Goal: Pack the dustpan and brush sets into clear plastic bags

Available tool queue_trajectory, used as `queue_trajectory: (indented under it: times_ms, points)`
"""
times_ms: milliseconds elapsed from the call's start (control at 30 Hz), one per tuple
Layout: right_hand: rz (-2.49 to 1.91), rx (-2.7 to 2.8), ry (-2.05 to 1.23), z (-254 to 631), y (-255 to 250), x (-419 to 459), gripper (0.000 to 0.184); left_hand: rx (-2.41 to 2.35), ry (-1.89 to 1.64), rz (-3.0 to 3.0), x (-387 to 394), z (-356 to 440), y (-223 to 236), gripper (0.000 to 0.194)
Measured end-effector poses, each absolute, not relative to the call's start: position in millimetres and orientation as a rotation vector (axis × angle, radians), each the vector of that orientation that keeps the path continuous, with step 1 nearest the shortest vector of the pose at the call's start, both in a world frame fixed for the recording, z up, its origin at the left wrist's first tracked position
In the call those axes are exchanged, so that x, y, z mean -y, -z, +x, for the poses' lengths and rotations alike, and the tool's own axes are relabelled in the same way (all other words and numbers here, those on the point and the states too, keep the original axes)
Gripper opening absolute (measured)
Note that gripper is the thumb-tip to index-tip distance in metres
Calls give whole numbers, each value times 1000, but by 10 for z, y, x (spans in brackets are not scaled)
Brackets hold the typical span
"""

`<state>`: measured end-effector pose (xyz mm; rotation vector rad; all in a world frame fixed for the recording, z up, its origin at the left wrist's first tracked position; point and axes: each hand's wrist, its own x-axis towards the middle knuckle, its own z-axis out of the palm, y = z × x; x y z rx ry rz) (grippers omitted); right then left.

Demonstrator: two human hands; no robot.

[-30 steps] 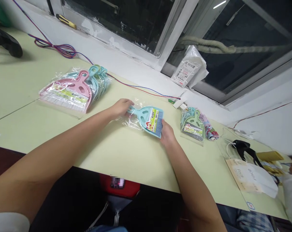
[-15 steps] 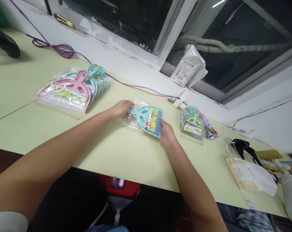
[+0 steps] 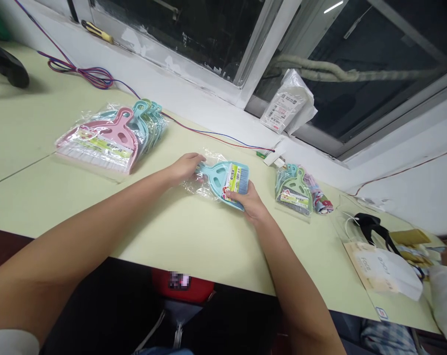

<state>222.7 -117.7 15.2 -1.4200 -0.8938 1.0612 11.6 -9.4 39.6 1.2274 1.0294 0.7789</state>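
Observation:
Between my hands is a light-blue dustpan and brush set (image 3: 219,180) with a yellow-green label, held just over the table. My left hand (image 3: 186,167) is closed around its handle end, where a clear plastic bag (image 3: 199,190) bunches up. My right hand (image 3: 251,201) grips the bristle end, its thumb lying over the label. To the left, a row of bagged dustpan sets (image 3: 118,135) leans together, a pink one in front. A smaller group of bagged sets (image 3: 295,190), green in front, lies to the right.
Behind the table, a white plastic-wrapped box (image 3: 282,106) stands on the window ledge, and a screwdriver (image 3: 97,32) lies further left. Red and blue wires (image 3: 216,135) run along the wall. A white paper packet (image 3: 386,268) and another person's sleeve (image 3: 445,296) are at the right.
My right thumb has come over onto the front of the dustpan set, across its label. My left hand keeps its hold, and the set has barely shifted.

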Motion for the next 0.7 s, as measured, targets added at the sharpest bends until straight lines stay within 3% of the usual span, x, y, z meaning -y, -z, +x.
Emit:
queue_trajectory:
  times_ms: [467, 700]
  points:
    - [-1354, 883, -970, 2154, -73, 1174, 89, -967, -848, 1194, 90, 169, -333, 21]
    - [-1328, 781, -1086, 2166, -151, 1166, 83, -859, -844, 1101, 107, 131, -428, 24]
